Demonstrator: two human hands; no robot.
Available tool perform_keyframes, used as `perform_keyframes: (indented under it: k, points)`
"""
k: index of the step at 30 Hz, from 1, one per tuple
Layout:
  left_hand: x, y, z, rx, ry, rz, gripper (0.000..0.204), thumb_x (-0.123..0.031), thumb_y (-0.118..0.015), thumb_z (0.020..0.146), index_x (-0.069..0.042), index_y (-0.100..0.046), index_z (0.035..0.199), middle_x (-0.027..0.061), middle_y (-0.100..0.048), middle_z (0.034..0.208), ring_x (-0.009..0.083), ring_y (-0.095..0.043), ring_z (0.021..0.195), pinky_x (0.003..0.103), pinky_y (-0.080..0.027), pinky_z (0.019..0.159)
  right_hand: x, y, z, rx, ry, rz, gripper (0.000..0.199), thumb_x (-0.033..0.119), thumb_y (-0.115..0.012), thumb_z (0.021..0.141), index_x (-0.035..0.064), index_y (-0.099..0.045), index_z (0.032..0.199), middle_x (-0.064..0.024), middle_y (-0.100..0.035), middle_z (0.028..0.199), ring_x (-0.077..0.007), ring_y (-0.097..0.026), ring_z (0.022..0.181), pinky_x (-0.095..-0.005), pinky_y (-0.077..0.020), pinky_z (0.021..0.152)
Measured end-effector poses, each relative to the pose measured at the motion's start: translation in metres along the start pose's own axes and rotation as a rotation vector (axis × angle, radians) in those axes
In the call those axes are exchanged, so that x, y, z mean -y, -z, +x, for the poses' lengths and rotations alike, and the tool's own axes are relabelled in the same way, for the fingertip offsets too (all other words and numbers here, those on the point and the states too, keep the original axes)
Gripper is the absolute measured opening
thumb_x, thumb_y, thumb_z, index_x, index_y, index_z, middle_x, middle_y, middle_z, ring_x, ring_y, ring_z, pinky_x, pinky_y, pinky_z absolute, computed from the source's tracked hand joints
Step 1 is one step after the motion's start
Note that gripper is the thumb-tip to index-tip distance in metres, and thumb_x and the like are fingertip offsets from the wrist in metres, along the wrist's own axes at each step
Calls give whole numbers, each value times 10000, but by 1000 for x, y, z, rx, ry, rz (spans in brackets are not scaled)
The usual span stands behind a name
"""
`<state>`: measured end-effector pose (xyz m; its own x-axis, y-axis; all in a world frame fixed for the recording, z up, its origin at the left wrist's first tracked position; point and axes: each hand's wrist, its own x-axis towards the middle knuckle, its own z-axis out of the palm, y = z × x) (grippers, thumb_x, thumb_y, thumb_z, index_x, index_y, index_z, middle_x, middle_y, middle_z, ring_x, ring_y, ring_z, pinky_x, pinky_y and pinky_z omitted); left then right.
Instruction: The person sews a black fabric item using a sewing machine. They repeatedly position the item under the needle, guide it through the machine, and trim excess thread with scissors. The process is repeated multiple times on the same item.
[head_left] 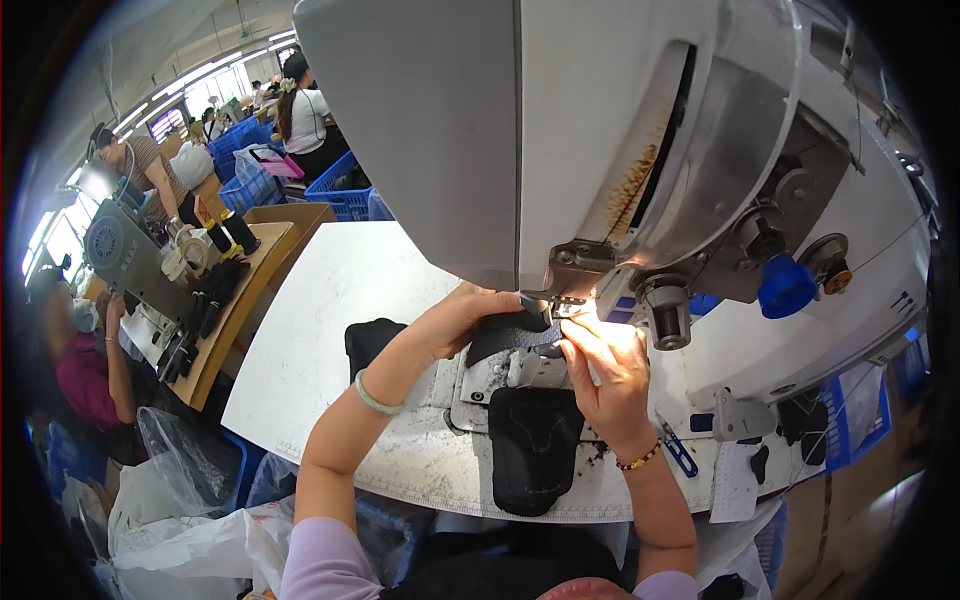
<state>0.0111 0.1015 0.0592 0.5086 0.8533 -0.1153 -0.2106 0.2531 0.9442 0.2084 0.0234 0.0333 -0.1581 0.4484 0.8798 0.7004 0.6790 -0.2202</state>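
A large white industrial sewing machine [560,130] fills the upper right, its needle area [560,300] lit brightly. My left hand [465,315] presses a black leather piece [510,335] under the presser foot from the left. My right hand [605,365] pinches the same piece's right edge beside the needle. A second black padded part [530,450] hangs over the table's front edge below the metal machine post [490,375]. Another black piece [368,340] lies left of my left wrist.
The white worktable [320,330] stretches to the left. A blue tool [678,450] lies right of my right wrist. Plastic bags [180,500] sit at lower left. Other people work at a wooden bench [235,310] and by blue crates [250,180] beyond.
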Motion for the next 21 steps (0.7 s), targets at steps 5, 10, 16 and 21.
perform_keyframes:
  k: [5, 10, 16, 21]
  points:
    - [1, -10, -8, 25, -41, -99, 234, -38, -643, 775, 60, -632, 988, 148, -665, 944, 188, -659, 816, 276, -541, 786, -2, 1, 0, 0, -17, 25, 231, 105, -679, 805, 73, -662, 1033, -63, -667, 875, -248, -583, 786, -351, -409, 750]
    - [12, -6, -9, -8, -65, -143, 182, -23, -617, 798, 47, -640, 964, 117, -673, 894, 170, -659, 753, 289, -539, 763, -2, 2, -4, 41, -19, 28, 233, 43, -677, 786, 36, -638, 1015, -92, -643, 1006, -243, -581, 904, -347, -429, 839]
    - [22, -11, -22, 0, -98, -215, 211, -55, -620, 822, 30, -636, 1014, 97, -664, 917, 132, -648, 807, 260, -529, 749, 2, -3, -18, -47, 173, -54, 306, 75, -699, 743, 119, -654, 1043, 5, -581, 1084, -152, -553, 905, -302, -414, 787]
    - [25, -24, -29, 0, -163, -239, 292, -63, -600, 833, 15, -608, 1114, 83, -661, 968, 116, -633, 842, 242, -512, 777, 11, -5, -19, 48, 205, -183, 356, 81, -673, 734, 136, -647, 1084, 30, -583, 1105, -93, -549, 900, -274, -401, 784]
